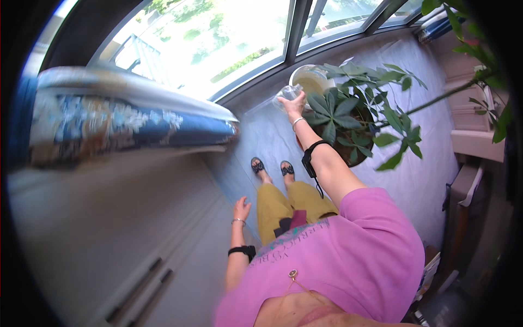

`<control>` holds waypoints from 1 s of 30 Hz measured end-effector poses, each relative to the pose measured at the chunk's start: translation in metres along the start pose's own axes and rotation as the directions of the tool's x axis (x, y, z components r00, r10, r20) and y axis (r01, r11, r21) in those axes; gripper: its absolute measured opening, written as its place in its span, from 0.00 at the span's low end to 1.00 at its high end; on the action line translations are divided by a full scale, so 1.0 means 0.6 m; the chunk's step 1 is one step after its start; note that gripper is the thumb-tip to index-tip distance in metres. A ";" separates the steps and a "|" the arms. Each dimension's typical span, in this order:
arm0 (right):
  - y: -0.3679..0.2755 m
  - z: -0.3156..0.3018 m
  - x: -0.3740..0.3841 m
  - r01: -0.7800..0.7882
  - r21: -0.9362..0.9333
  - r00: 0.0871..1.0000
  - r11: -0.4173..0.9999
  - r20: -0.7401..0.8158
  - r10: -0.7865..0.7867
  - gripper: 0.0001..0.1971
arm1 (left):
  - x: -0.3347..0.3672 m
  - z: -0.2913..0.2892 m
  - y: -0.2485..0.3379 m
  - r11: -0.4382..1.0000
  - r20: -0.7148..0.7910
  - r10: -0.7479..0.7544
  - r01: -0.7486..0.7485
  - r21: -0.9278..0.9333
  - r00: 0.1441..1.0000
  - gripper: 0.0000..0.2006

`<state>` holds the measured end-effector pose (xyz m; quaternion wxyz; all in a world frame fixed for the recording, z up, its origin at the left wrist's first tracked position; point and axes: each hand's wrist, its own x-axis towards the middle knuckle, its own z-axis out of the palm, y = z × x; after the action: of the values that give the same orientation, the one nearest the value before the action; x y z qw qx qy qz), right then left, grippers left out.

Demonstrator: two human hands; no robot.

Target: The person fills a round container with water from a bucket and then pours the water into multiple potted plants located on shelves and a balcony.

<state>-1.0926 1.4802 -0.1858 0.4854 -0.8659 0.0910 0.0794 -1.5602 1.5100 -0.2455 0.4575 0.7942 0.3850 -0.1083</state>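
Note:
My right hand [294,102] is stretched forward, its fingers closed round a clear plastic container [281,100], perhaps a cup or a cut bottle. Its exact shape is blurred. Just beyond is a white bucket [311,73] with something pale inside, its rim close to the container. A potted plant [333,111] with broad green leaves spreads beside my right forearm and partly hides the pot. Down at my left side hangs my left hand [242,209], empty, its fingers loosely bent and apart.
Large windows [229,43] run along the far side. A blue patterned cushion or fabric roll [136,117] lies over a pale cabinet [125,218] at left. Long leafy branches [444,95] reach across the right, before a pinkish drawer unit [476,122]. My sandalled feet stand on the tiled floor [414,191].

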 end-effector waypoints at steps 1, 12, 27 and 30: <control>0.011 0.018 0.031 -0.001 -0.011 0.999 1.000 -0.047 0.000 0.50 | 0.017 -0.004 -0.007 0.999 0.032 -0.036 0.036 0.019 0.999 0.22; 0.187 0.163 0.306 -0.215 -0.055 0.919 0.975 -0.348 0.183 0.48 | 0.269 -0.058 -0.039 0.995 0.204 0.024 -0.043 0.090 0.979 0.20; 0.451 0.265 0.568 -0.518 -0.270 0.834 0.812 -0.368 0.410 0.40 | 0.333 -0.044 -0.084 0.960 0.202 -0.279 0.265 0.095 0.939 0.17; 0.476 0.274 0.593 -0.525 -0.332 0.845 0.784 -0.310 0.435 0.38 | 0.359 -0.037 -0.091 0.956 0.187 -0.286 0.265 0.130 0.940 0.17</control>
<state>-0.8224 1.4456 -0.5870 0.2464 -0.8979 0.3434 0.1232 -1.4564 1.6537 -0.3811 0.4335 0.7396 0.4373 -0.2716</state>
